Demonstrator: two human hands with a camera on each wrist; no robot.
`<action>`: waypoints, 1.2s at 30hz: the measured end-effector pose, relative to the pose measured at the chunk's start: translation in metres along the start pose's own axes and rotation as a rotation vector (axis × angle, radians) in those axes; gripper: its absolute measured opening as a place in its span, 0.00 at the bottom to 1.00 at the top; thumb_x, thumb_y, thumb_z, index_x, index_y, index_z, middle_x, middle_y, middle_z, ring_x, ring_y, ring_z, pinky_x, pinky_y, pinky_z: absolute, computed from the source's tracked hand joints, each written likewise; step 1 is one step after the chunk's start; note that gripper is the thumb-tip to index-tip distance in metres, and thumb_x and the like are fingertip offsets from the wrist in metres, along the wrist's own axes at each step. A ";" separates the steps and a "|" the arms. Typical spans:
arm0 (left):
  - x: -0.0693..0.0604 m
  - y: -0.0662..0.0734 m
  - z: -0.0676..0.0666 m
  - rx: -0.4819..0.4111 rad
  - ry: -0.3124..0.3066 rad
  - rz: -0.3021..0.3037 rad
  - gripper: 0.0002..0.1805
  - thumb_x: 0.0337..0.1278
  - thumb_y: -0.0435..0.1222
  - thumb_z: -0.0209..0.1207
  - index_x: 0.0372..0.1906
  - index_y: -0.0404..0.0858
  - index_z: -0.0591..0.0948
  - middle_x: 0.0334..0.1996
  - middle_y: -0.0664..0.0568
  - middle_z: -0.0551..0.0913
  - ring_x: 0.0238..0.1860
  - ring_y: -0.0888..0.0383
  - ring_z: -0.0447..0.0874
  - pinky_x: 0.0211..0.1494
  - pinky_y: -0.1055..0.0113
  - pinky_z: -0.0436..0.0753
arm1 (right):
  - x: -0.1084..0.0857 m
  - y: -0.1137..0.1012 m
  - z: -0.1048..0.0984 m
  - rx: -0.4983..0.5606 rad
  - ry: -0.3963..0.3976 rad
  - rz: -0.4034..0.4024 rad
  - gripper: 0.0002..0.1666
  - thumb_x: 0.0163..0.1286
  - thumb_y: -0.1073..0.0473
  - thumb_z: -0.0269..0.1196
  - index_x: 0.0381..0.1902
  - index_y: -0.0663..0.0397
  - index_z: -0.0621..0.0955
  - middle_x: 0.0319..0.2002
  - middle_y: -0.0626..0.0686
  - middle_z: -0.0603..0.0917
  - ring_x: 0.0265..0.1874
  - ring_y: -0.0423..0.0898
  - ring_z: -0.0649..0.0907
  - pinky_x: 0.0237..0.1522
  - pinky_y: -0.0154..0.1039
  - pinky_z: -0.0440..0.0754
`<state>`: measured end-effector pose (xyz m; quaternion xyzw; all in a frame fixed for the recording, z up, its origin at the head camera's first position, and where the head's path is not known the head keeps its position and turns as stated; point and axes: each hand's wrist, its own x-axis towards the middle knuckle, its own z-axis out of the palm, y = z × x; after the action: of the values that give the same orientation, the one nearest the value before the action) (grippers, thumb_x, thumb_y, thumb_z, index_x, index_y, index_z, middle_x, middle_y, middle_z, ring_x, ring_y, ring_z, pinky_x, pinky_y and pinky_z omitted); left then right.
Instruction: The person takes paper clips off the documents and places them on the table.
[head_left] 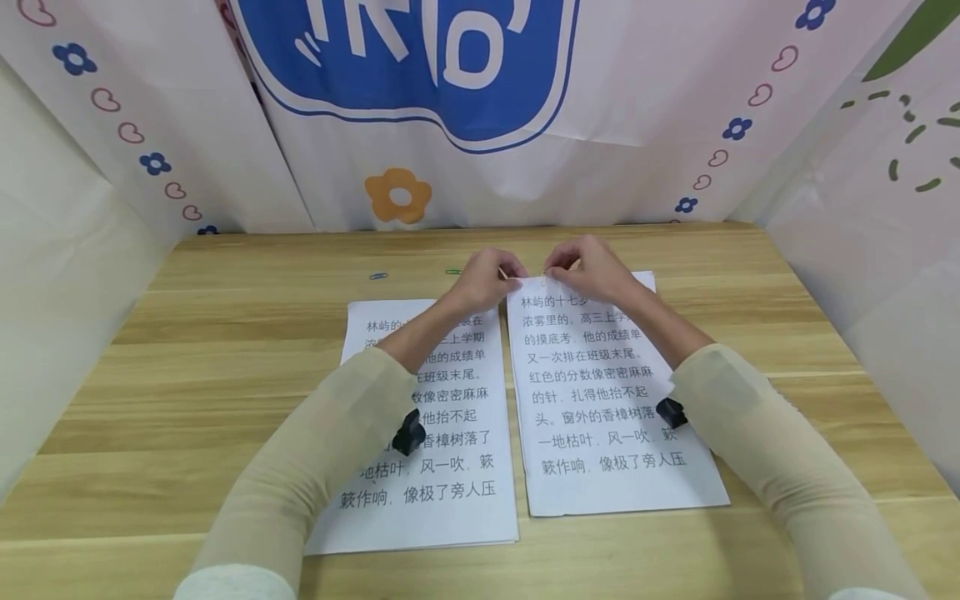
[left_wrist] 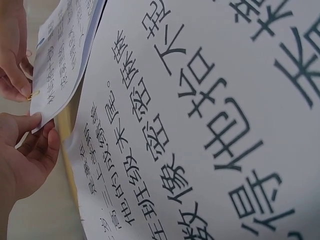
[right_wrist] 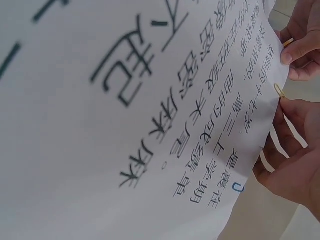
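Note:
A printed paper stack [head_left: 600,392] lies on the right, its top edge between both hands. My left hand [head_left: 483,279] pinches the stack's top left corner between thumb and fingers. Just to the right, my right hand [head_left: 592,267] pinches a yellow paper clip [right_wrist: 279,90], which sits over the top edge of that stack. A blue paper clip [right_wrist: 237,187] shows further along the same edge in the right wrist view. Under my left forearm lies a second printed paper stack [head_left: 457,417], partly hidden by the sleeve.
Behind the left stack, a blue paper clip [head_left: 378,276] and a green paper clip [head_left: 453,271] lie on the wooden table [head_left: 187,375]. A white printed backdrop [head_left: 630,167] hangs at the table's far edge, with white sheeting on both sides.

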<state>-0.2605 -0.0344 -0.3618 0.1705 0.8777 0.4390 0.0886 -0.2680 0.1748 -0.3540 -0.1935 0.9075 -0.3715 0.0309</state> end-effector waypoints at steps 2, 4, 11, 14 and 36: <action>0.000 0.000 0.000 0.003 0.000 0.004 0.06 0.69 0.24 0.60 0.43 0.33 0.86 0.40 0.45 0.82 0.41 0.52 0.80 0.44 0.67 0.80 | 0.000 -0.001 0.000 -0.012 -0.002 0.001 0.08 0.72 0.68 0.64 0.44 0.65 0.88 0.37 0.58 0.88 0.38 0.52 0.82 0.41 0.39 0.76; 0.000 0.000 0.001 0.005 0.001 0.009 0.06 0.68 0.24 0.60 0.42 0.33 0.86 0.39 0.45 0.83 0.41 0.52 0.80 0.44 0.67 0.80 | 0.001 -0.001 0.000 -0.017 -0.006 0.003 0.08 0.72 0.68 0.64 0.44 0.66 0.87 0.37 0.58 0.87 0.38 0.52 0.82 0.42 0.39 0.77; 0.002 -0.001 0.003 0.012 0.000 0.006 0.05 0.68 0.24 0.60 0.42 0.33 0.86 0.39 0.45 0.83 0.40 0.53 0.79 0.43 0.68 0.80 | 0.001 0.000 0.001 0.000 0.006 0.022 0.08 0.73 0.68 0.63 0.44 0.66 0.86 0.38 0.60 0.87 0.39 0.53 0.82 0.41 0.38 0.77; 0.002 -0.002 0.004 0.016 0.001 0.006 0.05 0.68 0.24 0.61 0.42 0.33 0.86 0.39 0.45 0.82 0.40 0.53 0.79 0.42 0.68 0.80 | 0.000 -0.001 -0.001 -0.013 0.003 0.030 0.08 0.73 0.67 0.63 0.45 0.65 0.86 0.38 0.59 0.87 0.39 0.53 0.82 0.41 0.38 0.77; 0.002 -0.002 0.006 0.020 0.000 0.018 0.06 0.67 0.23 0.61 0.42 0.31 0.86 0.38 0.45 0.83 0.40 0.53 0.79 0.42 0.69 0.79 | -0.004 -0.001 -0.005 0.005 0.072 0.080 0.08 0.73 0.66 0.65 0.45 0.64 0.87 0.41 0.61 0.88 0.40 0.53 0.82 0.44 0.42 0.78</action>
<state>-0.2608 -0.0307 -0.3670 0.1793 0.8804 0.4311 0.0829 -0.2646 0.1791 -0.3495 -0.1436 0.9142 -0.3788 0.0137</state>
